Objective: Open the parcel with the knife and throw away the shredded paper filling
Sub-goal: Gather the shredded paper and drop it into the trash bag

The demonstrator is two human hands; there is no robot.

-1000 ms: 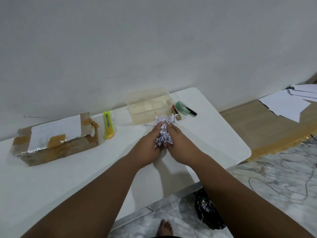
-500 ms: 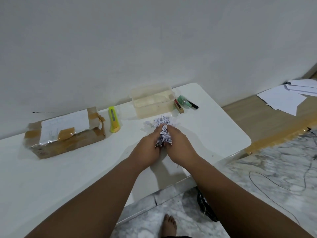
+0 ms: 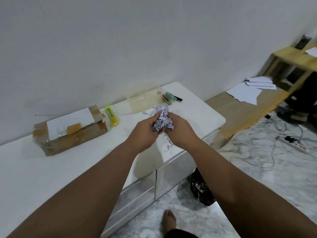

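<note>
Two hands, head view: left hand (image 3: pixel 145 130) and right hand (image 3: pixel 180 130) cupped together, fingers curled shut around one clump of shredded paper filling (image 3: pixel 162 121), raised just above the white cabinet top (image 3: pixel 51 169).
Loose strands: a few hang below the clump; more lie on the top just beyond the hands.
Handling note: keep palms pressed close and carry the wad low to the black rubbish bag (image 3: pixel 201 189) on the floor beside the cabinet front, so trailing strips do not scatter.
Parcel (image 3: pixel 70 130): taped cardboard, far left of the top, well apart from the hands.
Yellow utility knife (image 3: pixel 111 116): lying just right of the parcel.
Clear plastic container (image 3: pixel 145 101): against the wall.
Room: white wall, marble-pattern floor, cables, paper sheets (image 3: pixel 247 91) on a low wooden ledge.
</note>
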